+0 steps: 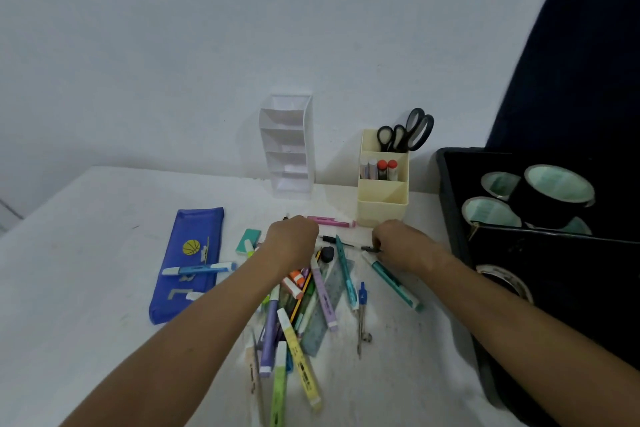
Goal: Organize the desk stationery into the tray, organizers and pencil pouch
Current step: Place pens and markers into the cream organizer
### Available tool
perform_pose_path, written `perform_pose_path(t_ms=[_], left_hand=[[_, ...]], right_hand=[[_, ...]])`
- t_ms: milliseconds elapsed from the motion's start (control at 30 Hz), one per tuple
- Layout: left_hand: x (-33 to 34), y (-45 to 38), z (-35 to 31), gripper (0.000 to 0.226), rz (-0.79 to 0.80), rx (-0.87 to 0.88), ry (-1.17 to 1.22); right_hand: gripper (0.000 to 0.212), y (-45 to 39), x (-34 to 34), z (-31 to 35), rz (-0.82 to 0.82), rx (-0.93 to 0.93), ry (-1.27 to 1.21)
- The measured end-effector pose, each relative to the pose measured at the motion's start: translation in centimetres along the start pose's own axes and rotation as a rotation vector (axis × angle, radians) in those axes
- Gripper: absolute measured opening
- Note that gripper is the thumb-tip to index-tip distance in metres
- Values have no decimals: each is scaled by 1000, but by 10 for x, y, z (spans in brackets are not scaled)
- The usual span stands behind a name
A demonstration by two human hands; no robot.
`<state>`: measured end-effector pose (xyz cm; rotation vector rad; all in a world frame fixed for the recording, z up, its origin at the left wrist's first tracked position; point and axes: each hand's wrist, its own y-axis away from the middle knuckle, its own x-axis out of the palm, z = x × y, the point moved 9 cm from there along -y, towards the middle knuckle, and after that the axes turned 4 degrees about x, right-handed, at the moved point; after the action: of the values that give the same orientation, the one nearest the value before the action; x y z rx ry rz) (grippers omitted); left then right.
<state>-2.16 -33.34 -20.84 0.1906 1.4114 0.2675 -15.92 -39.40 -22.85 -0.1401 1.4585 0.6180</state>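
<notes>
Head view: both hands down in the loose pile of pens and markers, sorting not finished.

Right hand (398, 246) pinches the end of a thin black pen (341, 242), lying left-right on the table (86, 253) before the cream organizer (382, 198). Left hand (292, 239) curled; contents unclear. Advice: lift level, then tip upright into a compartment.

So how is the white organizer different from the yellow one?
The white organizer is taller with four stacked shelves, all looking empty. The yellow organizer is shorter, with scissors in the back and glue sticks in the middle. Both stand at the wall, behind the pile.
</notes>
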Motion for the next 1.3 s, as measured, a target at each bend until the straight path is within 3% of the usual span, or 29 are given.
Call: perform_pose_path(t_ms=[100,200,333,467,600,700,800,1000,1300], left_hand=[[2,2,3,20,-14,-10,70],[0,0,17,23,-53,-37,298],[-33,0,31,21,-267,0,681],[-60,3,37,18,-491,40,1035],[-81,5,33,23,-583,86,1189],[-99,6,27,30,-583,136,1134],[-116,2,16,32,-522,159,864],[-112,-22,-6,33,-211,72,540],[-133,-35,-30,18,-313,83,266]], right_hand=[[16,4,-6,-4,-4,1,-106],[19,8,-26,-5,-85,-62,-326],[19,22,-58,0,-237,-145,-587],[22,34,-81,6,-356,-211,-698],[18,46,-102,-4,-476,-221,-791],[22,48,-118,-18,-549,-223,-917],[25,48,-130,-36,-652,-196,-959],[25,60,-143,-49,-832,-198,-917],[22,56,-134,-35,-776,-246,-753]])
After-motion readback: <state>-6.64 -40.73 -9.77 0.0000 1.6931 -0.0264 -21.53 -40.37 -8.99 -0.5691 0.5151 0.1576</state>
